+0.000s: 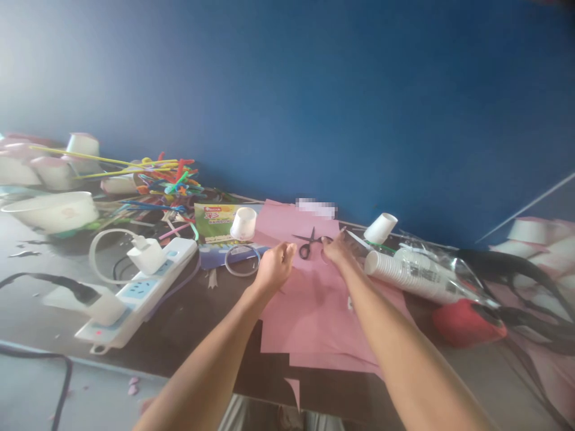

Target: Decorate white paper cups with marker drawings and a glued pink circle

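Note:
My left hand is closed above the left part of a stack of pink paper. Its fingers are curled together, and anything inside them is hidden. At one handle loop of the black scissors, my right hand has its fingers on the grip. The scissors' blades are spread apart over the paper and point left and away from me. A white paper cup stands beyond my left hand. Left of that hand lies a whitish ring, perhaps a roll of tape.
A power strip with plugs and cables lies left. Behind it are a white bowl and colourful pipe cleaners. On the right are a tilted cup, stacked paper cups and a red object. A blue wall rises behind.

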The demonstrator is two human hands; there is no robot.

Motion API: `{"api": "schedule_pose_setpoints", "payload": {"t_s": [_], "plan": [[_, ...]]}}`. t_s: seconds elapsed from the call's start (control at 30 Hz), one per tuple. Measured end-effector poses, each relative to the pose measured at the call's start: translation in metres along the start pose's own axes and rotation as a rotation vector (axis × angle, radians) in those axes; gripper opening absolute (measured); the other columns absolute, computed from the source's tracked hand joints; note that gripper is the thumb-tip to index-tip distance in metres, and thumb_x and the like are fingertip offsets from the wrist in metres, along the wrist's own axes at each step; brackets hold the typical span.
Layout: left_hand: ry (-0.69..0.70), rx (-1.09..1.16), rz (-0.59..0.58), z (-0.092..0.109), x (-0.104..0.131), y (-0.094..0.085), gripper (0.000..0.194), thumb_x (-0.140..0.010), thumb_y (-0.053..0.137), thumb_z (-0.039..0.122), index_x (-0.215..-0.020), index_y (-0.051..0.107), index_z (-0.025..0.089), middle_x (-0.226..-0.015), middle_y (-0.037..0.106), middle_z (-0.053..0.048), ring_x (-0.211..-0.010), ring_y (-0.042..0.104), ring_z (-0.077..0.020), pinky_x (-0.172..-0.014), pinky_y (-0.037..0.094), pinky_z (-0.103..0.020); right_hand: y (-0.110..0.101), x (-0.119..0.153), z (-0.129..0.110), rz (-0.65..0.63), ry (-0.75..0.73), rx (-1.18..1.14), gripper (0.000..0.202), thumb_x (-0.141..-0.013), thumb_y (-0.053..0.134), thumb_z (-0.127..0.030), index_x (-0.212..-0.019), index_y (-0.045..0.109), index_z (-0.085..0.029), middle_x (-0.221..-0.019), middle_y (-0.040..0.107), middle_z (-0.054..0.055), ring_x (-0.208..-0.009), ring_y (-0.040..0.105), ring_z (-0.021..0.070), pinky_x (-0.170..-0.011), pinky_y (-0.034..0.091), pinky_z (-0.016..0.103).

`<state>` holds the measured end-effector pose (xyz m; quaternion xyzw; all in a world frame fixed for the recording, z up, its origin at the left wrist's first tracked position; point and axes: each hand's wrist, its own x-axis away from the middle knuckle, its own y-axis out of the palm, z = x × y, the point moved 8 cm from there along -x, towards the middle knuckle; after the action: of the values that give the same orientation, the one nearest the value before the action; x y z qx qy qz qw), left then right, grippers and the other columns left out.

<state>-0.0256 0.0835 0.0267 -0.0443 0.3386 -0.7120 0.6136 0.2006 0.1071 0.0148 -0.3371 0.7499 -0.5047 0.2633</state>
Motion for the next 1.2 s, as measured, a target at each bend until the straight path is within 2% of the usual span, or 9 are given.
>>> {"api": "schedule_pose_setpoints", "payload": {"t_s": [0.23, 0.43, 0.57, 0.67, 0.73, 0.8, 0.93, 1.03, 1.2], "plan": [[-0.003, 0.027, -0.01, 0.005, 0.001, -0.001, 0.037, -0.093, 0.031, 0.04, -0.068, 0.05, 0.02, -0.059, 0.054, 0.0, -0.055, 0.049, -0.0132, -0.058, 0.031, -0.024, 0.008, -0.018, -0.004, -0.04, 0.026, -0.087, 0.066, -0.077, 0.057, -0.043, -0.13, 0.045, -0.006, -0.126, 0.055, 0.026, -0.122, 0.049, 0.0366, -0.1, 0.036, 0.049], [-0.035, 0.016, -0.011, 0.002, 0.0, 0.0, 0.04, -0.092, 0.031, 0.043, -0.066, 0.051, 0.02, -0.061, 0.055, -0.001, -0.056, 0.049, -0.0138, -0.057, 0.03, -0.024, 0.001, -0.012, -0.008, -0.035, 0.018, -0.198, 0.057, -0.074, 0.057, -0.02, -0.128, 0.044, -0.007, -0.112, 0.064, 0.023, -0.104, 0.062, 0.0328, -0.085, 0.048, 0.04], [-0.036, -0.009, -0.011, 0.001, 0.0, 0.001, 0.04, -0.092, 0.032, 0.043, -0.065, 0.051, 0.02, -0.06, 0.057, -0.001, -0.057, 0.05, -0.0146, -0.057, 0.03, -0.024, 0.001, -0.005, -0.011, -0.07, -0.013, -0.226, 0.051, -0.07, 0.059, -0.014, -0.12, 0.052, -0.008, -0.104, 0.067, 0.021, -0.096, 0.065, 0.0333, -0.081, 0.049, 0.04], [-0.018, -0.003, -0.008, 0.001, 0.0, 0.0, 0.039, -0.091, 0.032, 0.041, -0.065, 0.051, 0.02, -0.062, 0.058, -0.002, -0.058, 0.051, -0.0146, -0.059, 0.032, -0.024, -0.009, 0.005, -0.012, -0.022, -0.029, -0.232, 0.055, -0.074, 0.057, -0.016, -0.127, 0.046, -0.006, -0.118, 0.06, 0.025, -0.11, 0.058, 0.036, -0.092, 0.043, 0.047], [-0.01, 0.001, -0.002, 0.001, -0.001, 0.0, 0.038, -0.091, 0.033, 0.041, -0.067, 0.052, 0.02, -0.063, 0.058, -0.002, -0.059, 0.052, -0.0144, -0.06, 0.032, -0.024, -0.02, 0.015, -0.014, 0.025, -0.07, -0.25, 0.057, -0.079, 0.053, -0.019, -0.133, 0.04, -0.008, -0.129, 0.052, 0.025, -0.12, 0.051, 0.0351, -0.099, 0.036, 0.05], [-0.025, -0.002, 0.007, 0.0, -0.001, -0.001, 0.038, -0.091, 0.033, 0.041, -0.067, 0.053, 0.02, -0.062, 0.059, -0.001, -0.059, 0.052, -0.0142, -0.059, 0.032, -0.024, -0.029, 0.03, -0.016, 0.016, -0.151, -0.286, 0.05, -0.084, 0.048, -0.022, -0.132, 0.043, -0.012, -0.127, 0.055, 0.02, -0.121, 0.051, 0.0309, -0.1, 0.036, 0.047], [-0.069, -0.002, 0.023, -0.003, -0.003, -0.005, 0.038, -0.091, 0.034, 0.04, -0.065, 0.053, 0.02, -0.06, 0.058, 0.0, -0.058, 0.051, -0.0137, -0.058, 0.032, -0.024, -0.03, 0.079, -0.017, -0.211, -0.37, -0.368, 0.023, -0.081, 0.056, -0.025, -0.102, 0.067, -0.021, -0.098, 0.071, 0.005, -0.096, 0.065, 0.0206, -0.087, 0.047, 0.031], [-0.072, 0.01, 0.032, -0.002, -0.004, -0.008, 0.037, -0.091, 0.034, 0.038, -0.064, 0.052, 0.02, -0.062, 0.06, -0.001, -0.059, 0.053, -0.0136, -0.06, 0.034, -0.024, -0.025, 0.118, -0.013, -0.368, -0.503, -0.41, 0.027, -0.078, 0.061, -0.025, -0.104, 0.067, -0.023, -0.102, 0.071, 0.006, -0.097, 0.065, 0.023, -0.088, 0.047, 0.035], [-0.043, 0.015, 0.053, -0.002, -0.004, -0.013, 0.037, -0.092, 0.033, 0.04, -0.07, 0.055, 0.02, -0.064, 0.062, -0.002, -0.06, 0.055, -0.014, -0.061, 0.035, -0.024, -0.022, 0.141, -0.012, -0.408, -0.627, -0.472, 0.032, -0.082, 0.056, -0.023, -0.112, 0.064, -0.022, -0.115, 0.067, 0.007, -0.104, 0.063, 0.0217, -0.091, 0.045, 0.035]]}}
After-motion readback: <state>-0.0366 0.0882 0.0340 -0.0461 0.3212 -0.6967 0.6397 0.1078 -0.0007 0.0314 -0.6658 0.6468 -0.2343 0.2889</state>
